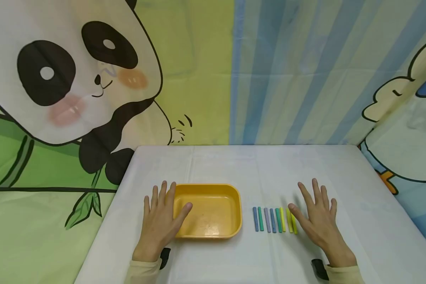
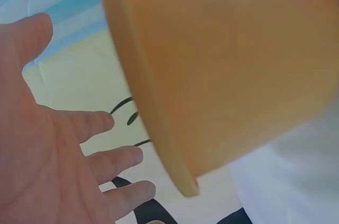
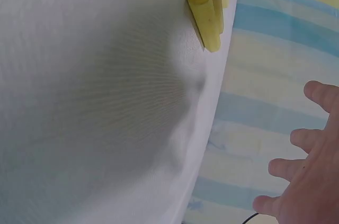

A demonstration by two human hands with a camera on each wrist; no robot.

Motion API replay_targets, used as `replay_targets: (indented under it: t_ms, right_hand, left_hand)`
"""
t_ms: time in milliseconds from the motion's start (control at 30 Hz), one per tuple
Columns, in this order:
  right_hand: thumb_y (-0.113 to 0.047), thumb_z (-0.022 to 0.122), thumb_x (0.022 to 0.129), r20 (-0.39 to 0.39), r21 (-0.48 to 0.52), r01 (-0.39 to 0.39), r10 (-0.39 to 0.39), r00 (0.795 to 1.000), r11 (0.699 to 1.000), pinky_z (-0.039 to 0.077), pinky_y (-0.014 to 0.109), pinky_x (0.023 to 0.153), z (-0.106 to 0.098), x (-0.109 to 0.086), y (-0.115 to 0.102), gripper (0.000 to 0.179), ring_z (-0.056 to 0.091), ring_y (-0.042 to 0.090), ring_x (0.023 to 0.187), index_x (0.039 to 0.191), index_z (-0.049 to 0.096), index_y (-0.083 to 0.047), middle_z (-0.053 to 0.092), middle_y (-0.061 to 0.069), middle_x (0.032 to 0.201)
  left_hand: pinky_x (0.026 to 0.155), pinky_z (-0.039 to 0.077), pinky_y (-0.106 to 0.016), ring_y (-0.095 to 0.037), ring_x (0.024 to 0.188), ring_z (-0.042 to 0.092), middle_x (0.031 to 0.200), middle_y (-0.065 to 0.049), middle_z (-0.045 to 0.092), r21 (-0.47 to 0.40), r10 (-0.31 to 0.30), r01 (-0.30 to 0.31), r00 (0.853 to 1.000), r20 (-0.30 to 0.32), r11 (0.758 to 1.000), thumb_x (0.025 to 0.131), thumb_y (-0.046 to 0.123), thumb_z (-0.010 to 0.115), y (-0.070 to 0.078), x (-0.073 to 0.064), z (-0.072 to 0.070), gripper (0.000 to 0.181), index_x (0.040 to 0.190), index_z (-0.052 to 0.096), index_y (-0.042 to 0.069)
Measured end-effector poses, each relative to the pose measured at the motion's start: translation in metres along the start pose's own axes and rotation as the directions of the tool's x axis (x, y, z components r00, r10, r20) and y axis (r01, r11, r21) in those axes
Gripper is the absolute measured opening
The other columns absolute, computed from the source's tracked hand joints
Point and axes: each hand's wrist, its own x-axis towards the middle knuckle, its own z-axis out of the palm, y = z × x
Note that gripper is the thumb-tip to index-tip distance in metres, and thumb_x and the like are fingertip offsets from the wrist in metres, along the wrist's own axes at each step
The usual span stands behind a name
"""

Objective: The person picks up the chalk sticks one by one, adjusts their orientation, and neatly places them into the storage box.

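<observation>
A yellow-orange plastic tray (image 1: 213, 211) rests on the table with nothing in it. My left hand (image 1: 159, 223) is held over its left side, fingers straight and the thumb over the rim. The left wrist view shows the tray wall (image 2: 233, 70) beside the palm (image 2: 32, 155), apart from it. Right of the tray lies a row of several chalk sticks in blue, green, greyish purple and yellow, including a blue chalk stick (image 1: 255, 219). Just right of the row hovers my right hand (image 1: 321, 221), fingers spread, holding nothing. A yellow chalk stick (image 3: 204, 20) shows in the right wrist view.
A white cloth covers the table (image 1: 230, 165). Behind it hangs a printed curtain with a panda (image 1: 96, 79) at left and blue stripes (image 1: 305, 79) at right. Dark bands (image 1: 319, 269) sit at both wrists.
</observation>
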Motion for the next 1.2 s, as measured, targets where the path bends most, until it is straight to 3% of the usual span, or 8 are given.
replay_targets:
  t_ms: [333, 467, 567, 767, 967, 1200]
  right_hand:
    - [-0.043, 0.058, 0.101, 0.031, 0.045, 0.002, -0.004, 1.0, 0.999, 0.0, 0.078, 0.11, -0.001, 0.0, -0.002, 0.075, 0.006, 0.057, 0.148, 0.161, 0.027, -0.012, 0.01, 0.027, 0.166]
    - [-0.042, 0.056, 0.103, 0.05, 0.052, -0.006, 0.003, 0.999, 0.999, 0.01, 0.078, 0.109, -0.003, 0.001, -0.003, 0.072, 0.015, 0.059, 0.144, 0.159, 0.03, -0.007, 0.019, 0.03, 0.162]
    - [-0.042, 0.052, 0.105, 0.108, 0.081, -0.058, 0.049, 0.993, 0.995, 0.02, 0.078, 0.105, -0.008, 0.002, -0.004, 0.068, 0.024, 0.058, 0.141, 0.159, 0.03, -0.007, 0.025, 0.031, 0.159]
    - [-0.051, 0.043, 0.107, 0.216, 0.061, -0.166, 0.15, 0.965, 0.984, 0.037, 0.075, 0.095, -0.02, 0.002, -0.005, 0.07, 0.039, 0.052, 0.134, 0.159, 0.029, -0.007, 0.036, 0.031, 0.152]
    - [-0.051, 0.048, 0.105, 0.26, 0.049, -0.211, 0.191, 0.946, 0.976, 0.053, 0.059, 0.082, -0.023, 0.001, -0.003, 0.07, 0.064, 0.043, 0.106, 0.152, 0.041, 0.001, 0.06, 0.028, 0.129]
    - [-0.052, 0.054, 0.102, 0.361, 0.039, -0.311, 0.276, 0.89, 0.95, 0.058, 0.046, 0.074, -0.02, 0.001, -0.001, 0.07, 0.069, 0.035, 0.097, 0.148, 0.046, 0.001, 0.066, 0.024, 0.121]
  left_hand:
    - [0.117, 0.006, -0.068, -0.048, 0.149, 0.016, 0.162, -0.023, 0.026, -0.025, -0.038, 0.038, 0.999, 0.015, 0.999, 0.095, 0.075, 0.043, -0.015, -0.008, -0.003, 0.102, 0.162, 0.016, 0.002]
    - [0.116, 0.006, -0.069, -0.049, 0.149, 0.016, 0.162, -0.023, 0.027, -0.048, -0.045, 0.046, 0.999, 0.031, 0.998, 0.093, 0.075, 0.047, -0.022, -0.014, -0.002, 0.106, 0.162, 0.015, 0.001]
    - [0.115, 0.004, -0.07, -0.049, 0.149, 0.016, 0.162, -0.023, 0.027, -0.062, -0.051, 0.054, 0.998, 0.043, 0.997, 0.091, 0.076, 0.049, -0.025, -0.018, -0.002, 0.108, 0.162, 0.015, 0.001]
    - [0.115, 0.004, -0.07, -0.05, 0.149, 0.017, 0.162, -0.022, 0.028, -0.068, -0.06, 0.064, 0.996, 0.06, 0.996, 0.089, 0.078, 0.052, -0.032, -0.028, 0.004, 0.111, 0.161, 0.017, 0.002]
    - [0.115, 0.009, -0.07, -0.047, 0.148, 0.021, 0.161, -0.022, 0.031, -0.062, -0.045, 0.049, 0.997, 0.063, 0.997, 0.088, 0.078, 0.053, -0.035, -0.032, 0.01, 0.11, 0.161, 0.02, 0.002]
    - [0.117, 0.012, -0.067, -0.046, 0.149, 0.021, 0.16, -0.025, 0.031, -0.057, -0.035, 0.039, 0.996, 0.082, 0.998, 0.086, 0.078, 0.056, -0.037, -0.037, 0.016, 0.115, 0.16, 0.02, -0.001]
